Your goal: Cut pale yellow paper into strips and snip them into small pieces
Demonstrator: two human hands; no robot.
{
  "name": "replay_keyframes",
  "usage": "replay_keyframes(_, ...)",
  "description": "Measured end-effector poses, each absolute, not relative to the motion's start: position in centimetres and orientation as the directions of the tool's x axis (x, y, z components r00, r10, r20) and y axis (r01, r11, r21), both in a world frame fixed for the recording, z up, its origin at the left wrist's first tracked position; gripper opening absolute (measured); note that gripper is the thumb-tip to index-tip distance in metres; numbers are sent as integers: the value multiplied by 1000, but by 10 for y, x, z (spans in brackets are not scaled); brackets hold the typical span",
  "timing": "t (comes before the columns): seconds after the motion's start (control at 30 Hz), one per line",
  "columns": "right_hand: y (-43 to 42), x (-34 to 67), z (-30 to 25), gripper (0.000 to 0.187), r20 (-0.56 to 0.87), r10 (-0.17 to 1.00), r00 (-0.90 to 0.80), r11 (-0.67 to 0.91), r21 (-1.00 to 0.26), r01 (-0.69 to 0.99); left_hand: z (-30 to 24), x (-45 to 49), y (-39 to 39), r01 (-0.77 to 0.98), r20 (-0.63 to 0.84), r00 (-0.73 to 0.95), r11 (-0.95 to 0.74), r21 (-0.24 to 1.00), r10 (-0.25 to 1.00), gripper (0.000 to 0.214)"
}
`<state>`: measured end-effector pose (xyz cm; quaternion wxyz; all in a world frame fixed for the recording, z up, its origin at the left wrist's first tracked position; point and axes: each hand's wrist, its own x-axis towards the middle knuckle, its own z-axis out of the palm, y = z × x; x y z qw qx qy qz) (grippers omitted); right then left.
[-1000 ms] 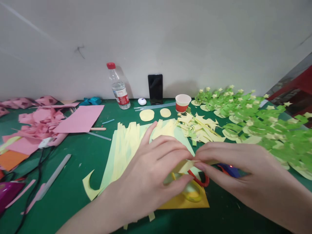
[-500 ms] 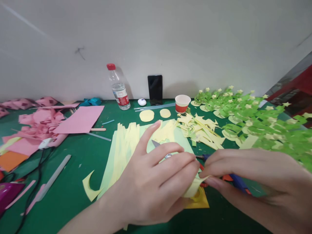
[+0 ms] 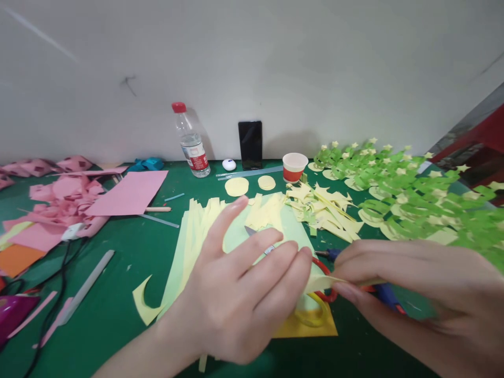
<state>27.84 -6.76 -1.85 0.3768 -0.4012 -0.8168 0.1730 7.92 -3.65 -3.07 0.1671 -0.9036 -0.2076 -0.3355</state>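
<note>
1. The grip of the right hand is pressed together, thumb under and fingers over, pinching one end of a pale yellow strip.
2. The left hand closes its middle fingertips on the strip's other end. Its index finger sticks out toward 11 o'clock and its thumb is hidden.
3. The strip hangs curved between the two hands, just above the desk, low in the view and right of centre.
4. Scissors lie under the hands. The blades point to 10 o'clock, past the left fingers, and the red and yellow handles rest on a yellow sheet.
5. A blue and orange glue gun lies beneath the right hand, its tip toward 9 o'clock.
6. A fan of cut strips lies at 11 o'clock from the left hand.
7. At 12 o'clock from the hands lie two paper discs. Behind them, a phone stands against the wall.
8. A bottle stands at 11 o'clock and a cup at 12 o'clock.
9. Yellow offcuts lie near the cup, with rows of green paper pieces at 2 o'clock.
10. Pink paper and a cable lie at 9 to 10 o'clock.
</note>
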Motion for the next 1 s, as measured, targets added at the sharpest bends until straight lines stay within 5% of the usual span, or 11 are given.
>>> replay_keyframes(0.37, -77, 298, -2, 24, 485, 816, -313, 516, -370, 772, -10, 54, -11, 532, 747, 630, -819, -217, 212, 19)
replay_keyframes(0.53, -74, 296, -8, 26, 528, 772, -354, 572, -333, 750, -16, 53, -22, 648, 853, 327, -754, 110, 406, 38)
replay_keyframes(0.73, -67, 278, -17, 32, 486, 723, -491, 663, -288, 691, -23, 84, -46, 372, 671, 557, -869, 325, 489, 15)
replay_keyframes(1.0, -69, 277, -20, 26, 363, 748, -555, 660, -328, 675, -28, 91, -43, 384, 585, 576, -821, 423, 571, 12)
